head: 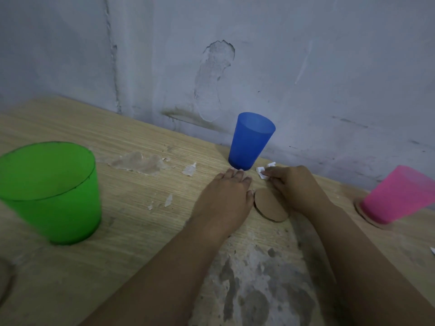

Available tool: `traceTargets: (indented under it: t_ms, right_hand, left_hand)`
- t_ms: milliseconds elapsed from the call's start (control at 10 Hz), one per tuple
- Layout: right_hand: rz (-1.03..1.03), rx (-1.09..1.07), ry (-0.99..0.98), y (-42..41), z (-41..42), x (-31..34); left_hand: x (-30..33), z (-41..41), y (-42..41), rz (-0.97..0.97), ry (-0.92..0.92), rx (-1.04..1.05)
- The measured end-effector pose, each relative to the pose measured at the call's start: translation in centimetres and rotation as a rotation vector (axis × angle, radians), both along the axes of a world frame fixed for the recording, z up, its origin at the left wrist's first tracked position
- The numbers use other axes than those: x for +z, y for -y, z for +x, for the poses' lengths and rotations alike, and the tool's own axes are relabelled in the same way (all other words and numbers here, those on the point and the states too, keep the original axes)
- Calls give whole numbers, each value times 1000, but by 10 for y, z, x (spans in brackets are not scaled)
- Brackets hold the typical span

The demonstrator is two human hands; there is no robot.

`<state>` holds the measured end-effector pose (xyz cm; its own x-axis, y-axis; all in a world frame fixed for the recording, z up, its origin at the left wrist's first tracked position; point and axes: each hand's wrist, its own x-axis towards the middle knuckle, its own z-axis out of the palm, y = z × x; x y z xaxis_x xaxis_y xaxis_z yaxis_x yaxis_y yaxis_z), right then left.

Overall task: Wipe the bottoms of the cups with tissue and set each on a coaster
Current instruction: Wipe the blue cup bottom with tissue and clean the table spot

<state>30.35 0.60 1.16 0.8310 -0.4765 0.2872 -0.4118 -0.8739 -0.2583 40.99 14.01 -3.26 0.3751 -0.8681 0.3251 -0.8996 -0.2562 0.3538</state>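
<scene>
A pale grey-blue plastered wall stands behind the table, with a vertical crack on its left side and a patch of peeled paint near the middle. The light wood-grain table meets it, its laminate chipped and worn to grey patches.

Two bare forearms are seen, entering from the lower edge of the view. No sleeve, watch, ring or bracelet is worn on either. The left hand is shown from the back, with short, unpainted nails visible on its fingertips. The right hand is likewise bare, its knuckles and wrist uncovered. Both forearms are slim and are cut off by the frame before the elbows.
</scene>
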Motion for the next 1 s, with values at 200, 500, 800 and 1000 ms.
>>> traceTargets:
  t_ms: [200, 500, 800, 1000]
  right_hand:
    - [73, -233, -89, 19, -13, -2]
    - [24, -319, 20, 1, -15, -11]
    - [679, -391, 511, -12, -12, 5]
    - [1543, -68, 868, -20, -18, 7]
  left_hand:
    - [-1, -1, 0, -19, -11, 0]
    - [0, 0, -1, -47, -21, 4]
    - [16, -7, -9, -356, -324, 33]
    - [23, -5, -4, -516, -692, -16]
